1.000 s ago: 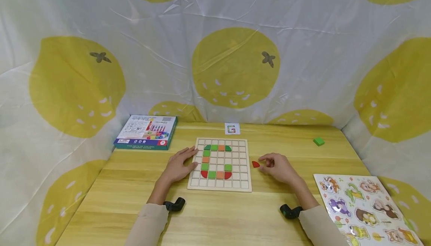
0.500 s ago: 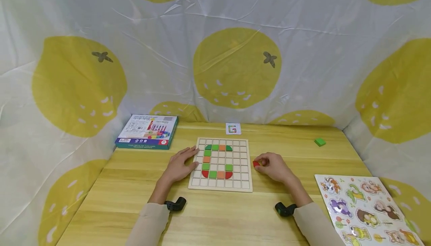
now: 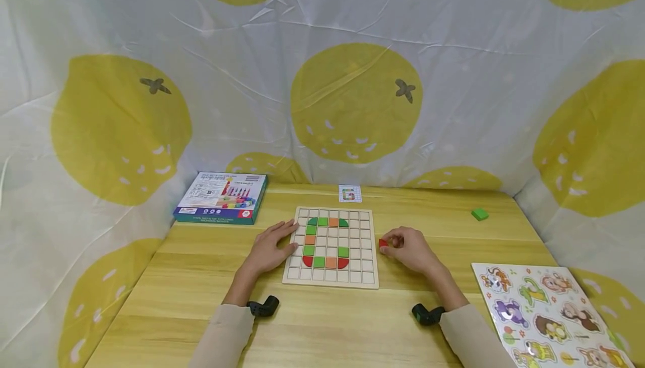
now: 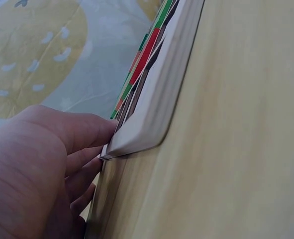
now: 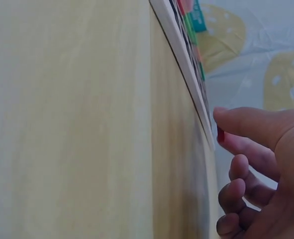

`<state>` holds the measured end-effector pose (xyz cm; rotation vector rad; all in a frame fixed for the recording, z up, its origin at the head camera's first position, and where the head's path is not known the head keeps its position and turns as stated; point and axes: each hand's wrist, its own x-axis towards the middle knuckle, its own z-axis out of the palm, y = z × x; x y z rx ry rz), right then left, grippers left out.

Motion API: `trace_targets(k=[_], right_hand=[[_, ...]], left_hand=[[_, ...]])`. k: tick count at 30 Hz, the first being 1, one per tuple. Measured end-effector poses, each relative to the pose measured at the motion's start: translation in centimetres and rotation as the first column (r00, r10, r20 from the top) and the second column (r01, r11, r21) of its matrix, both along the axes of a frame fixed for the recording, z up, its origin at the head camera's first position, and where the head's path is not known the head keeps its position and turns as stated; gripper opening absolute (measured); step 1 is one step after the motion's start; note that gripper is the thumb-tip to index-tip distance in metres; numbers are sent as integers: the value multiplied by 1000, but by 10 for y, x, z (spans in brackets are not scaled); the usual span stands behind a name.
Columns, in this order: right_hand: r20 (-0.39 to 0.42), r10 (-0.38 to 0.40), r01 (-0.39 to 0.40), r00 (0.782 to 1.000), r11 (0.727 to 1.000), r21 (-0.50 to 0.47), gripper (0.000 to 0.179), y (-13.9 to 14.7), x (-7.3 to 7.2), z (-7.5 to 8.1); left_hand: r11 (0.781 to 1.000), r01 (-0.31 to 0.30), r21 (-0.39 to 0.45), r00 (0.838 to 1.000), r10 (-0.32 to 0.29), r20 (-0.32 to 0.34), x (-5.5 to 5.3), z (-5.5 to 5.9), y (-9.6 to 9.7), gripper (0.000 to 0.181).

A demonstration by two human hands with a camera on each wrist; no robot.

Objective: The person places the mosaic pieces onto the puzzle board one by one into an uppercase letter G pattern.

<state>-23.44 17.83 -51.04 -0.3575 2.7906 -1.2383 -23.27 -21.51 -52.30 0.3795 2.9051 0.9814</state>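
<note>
Between the thumb and forefinger of my right hand [image 3: 409, 247] is a small red quarter-round tile [image 3: 383, 243], just off the board's right edge. In the right wrist view the red tile [image 5: 221, 134] shows edge-on at the fingertips, other fingers curled below. My left hand [image 3: 269, 248] rests at the left edge of the wooden grid board [image 3: 361, 253], its fingers extended. The left wrist view has the thumb touching the board's rim [image 4: 151, 124]. Green, orange and red tiles, such as a green square [image 3: 343, 251], sit in the grid, with rounded ones at the corners.
A pattern card [image 3: 350, 194] with a G shape lies behind the board. At the back left is a flat printed box [image 3: 221, 198]. A green block [image 3: 480, 214] lies at the back right, and an animal picture board [image 3: 549, 312] at the front right.
My right hand has moved slightly left and its thumb and forefinger have closed on the red tile, which lay on the table. The left hand keeps its place on the board.
</note>
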Motion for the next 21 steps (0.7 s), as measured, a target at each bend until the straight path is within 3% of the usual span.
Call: trace_targets(k=[10, 21], right_hand=[[28, -9, 10, 1000, 998, -67, 18, -21, -2, 7], [38, 35, -32, 999, 996, -86, 17, -54, -8, 11]], left_hand=[[1000, -10, -11, 1000, 10, 2, -1, 1, 1, 59], [1000, -26, -7, 1000, 26, -2, -1, 1, 3, 60]])
